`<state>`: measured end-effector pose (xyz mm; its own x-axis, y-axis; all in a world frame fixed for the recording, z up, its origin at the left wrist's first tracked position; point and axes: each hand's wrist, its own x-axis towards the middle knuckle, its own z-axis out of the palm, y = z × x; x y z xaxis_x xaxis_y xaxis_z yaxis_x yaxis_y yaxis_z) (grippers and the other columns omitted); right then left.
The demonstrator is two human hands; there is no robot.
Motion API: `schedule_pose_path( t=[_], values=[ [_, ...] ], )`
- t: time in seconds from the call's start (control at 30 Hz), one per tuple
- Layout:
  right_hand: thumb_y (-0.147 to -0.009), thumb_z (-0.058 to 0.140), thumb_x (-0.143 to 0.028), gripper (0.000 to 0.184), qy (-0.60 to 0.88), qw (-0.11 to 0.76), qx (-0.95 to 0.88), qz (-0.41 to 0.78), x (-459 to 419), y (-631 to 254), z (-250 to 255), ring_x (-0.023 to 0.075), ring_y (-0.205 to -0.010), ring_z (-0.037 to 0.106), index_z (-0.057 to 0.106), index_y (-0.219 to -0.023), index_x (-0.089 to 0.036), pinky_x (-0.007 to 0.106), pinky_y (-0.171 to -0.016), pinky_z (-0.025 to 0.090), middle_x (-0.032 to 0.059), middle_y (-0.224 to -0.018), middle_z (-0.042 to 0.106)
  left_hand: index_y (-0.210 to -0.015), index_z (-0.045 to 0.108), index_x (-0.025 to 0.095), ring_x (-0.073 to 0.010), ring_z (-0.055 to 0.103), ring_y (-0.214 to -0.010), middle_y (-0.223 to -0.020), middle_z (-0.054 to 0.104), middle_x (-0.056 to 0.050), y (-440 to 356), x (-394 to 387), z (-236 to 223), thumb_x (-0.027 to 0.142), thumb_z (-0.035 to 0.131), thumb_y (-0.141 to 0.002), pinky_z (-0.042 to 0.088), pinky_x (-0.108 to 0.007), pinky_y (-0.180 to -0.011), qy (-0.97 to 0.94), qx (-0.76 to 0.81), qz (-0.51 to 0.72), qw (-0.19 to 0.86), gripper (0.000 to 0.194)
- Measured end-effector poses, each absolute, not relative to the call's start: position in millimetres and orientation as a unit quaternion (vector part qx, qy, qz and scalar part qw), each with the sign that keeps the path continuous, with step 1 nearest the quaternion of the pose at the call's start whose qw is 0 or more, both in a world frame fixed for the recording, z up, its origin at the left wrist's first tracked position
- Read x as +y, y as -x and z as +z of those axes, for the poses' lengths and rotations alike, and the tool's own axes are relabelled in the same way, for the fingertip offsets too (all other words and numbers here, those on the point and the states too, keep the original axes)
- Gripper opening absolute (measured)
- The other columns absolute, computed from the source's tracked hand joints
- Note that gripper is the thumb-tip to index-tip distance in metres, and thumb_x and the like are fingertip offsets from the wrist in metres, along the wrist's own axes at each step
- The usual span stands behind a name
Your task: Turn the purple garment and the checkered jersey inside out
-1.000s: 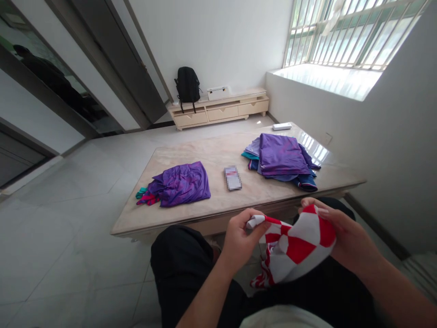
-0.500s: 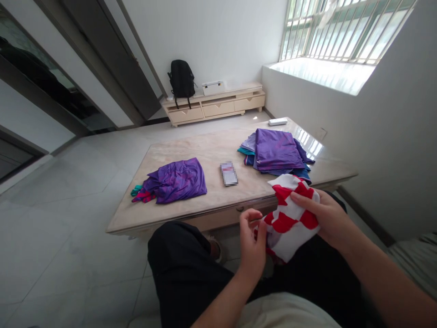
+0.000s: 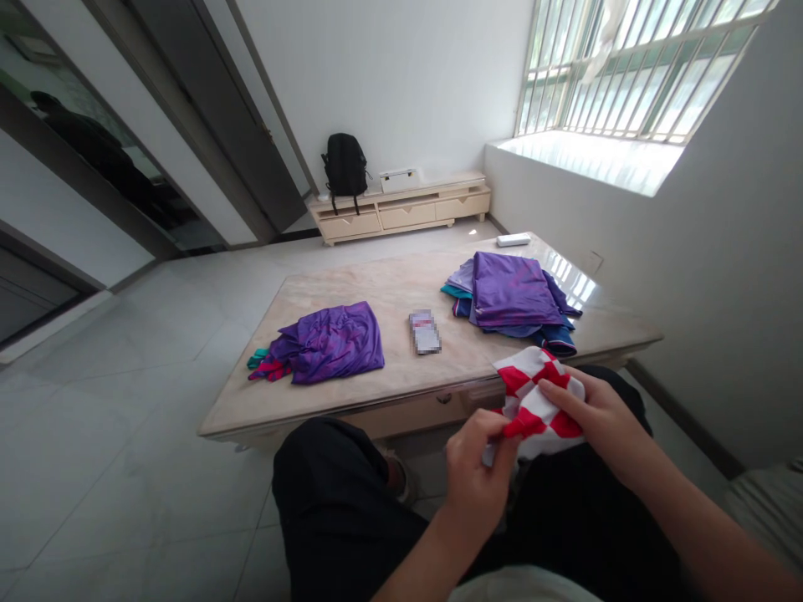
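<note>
A red and white checked garment (image 3: 533, 399) is bunched up above my lap, just in front of the marble table (image 3: 401, 385). My left hand (image 3: 478, 477) pinches its lower edge from below. My right hand (image 3: 599, 418) grips it from the right, fingers laid over the cloth. A crumpled purple garment (image 3: 332, 341) lies on the table's left part. A neater stack of purple and blue clothes (image 3: 511, 294) lies on the right part. Between them rests a phone (image 3: 425, 331).
A low cream cabinet (image 3: 401, 211) stands by the far wall with a black backpack (image 3: 345, 165) and a white box on it. A white remote (image 3: 513, 240) lies at the table's far edge. Barred window at right, tiled floor at left.
The checked garment has been gathered into a smaller bundle and lifted towards the table edge. My left hand let go of one end and now grips the lower edge.
</note>
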<state>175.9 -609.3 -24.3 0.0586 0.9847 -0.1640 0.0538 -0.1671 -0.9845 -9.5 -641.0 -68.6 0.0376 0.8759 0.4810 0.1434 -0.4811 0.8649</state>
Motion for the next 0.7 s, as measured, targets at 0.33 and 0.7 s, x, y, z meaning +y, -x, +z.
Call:
schedule_pose_path(
  t=[0.33,0.7],
  values=[
    [-0.093,0.069,-0.045,0.026,0.438,0.325,-0.763,0.346,-646.7,-176.3,-12.9,0.0190,-0.072,0.069,0.078,-0.085,-0.022,0.025,-0.066,0.054,0.0044,-0.077,0.072,-0.104,0.068,0.021,-0.0122,0.066,-0.076,-0.090,0.072,-0.004,11.4,-654.8,-33.3,0.013,0.061,-0.098,0.051,-0.020,-0.071,-0.712,0.327,0.555,0.279,0.012],
    [-0.092,0.067,-0.047,0.024,0.490,0.393,-0.764,0.148,-619.7,-197.8,4.1,0.0163,-0.060,0.067,0.080,-0.097,-0.028,0.024,-0.059,0.053,0.0009,-0.083,0.078,-0.083,0.076,0.019,-0.0140,0.062,-0.071,-0.075,0.071,0.001,75.8,-660.4,-74.1,0.024,0.074,-0.087,0.041,-0.023,-0.068,-0.677,0.547,0.291,0.398,0.007]
  ],
)
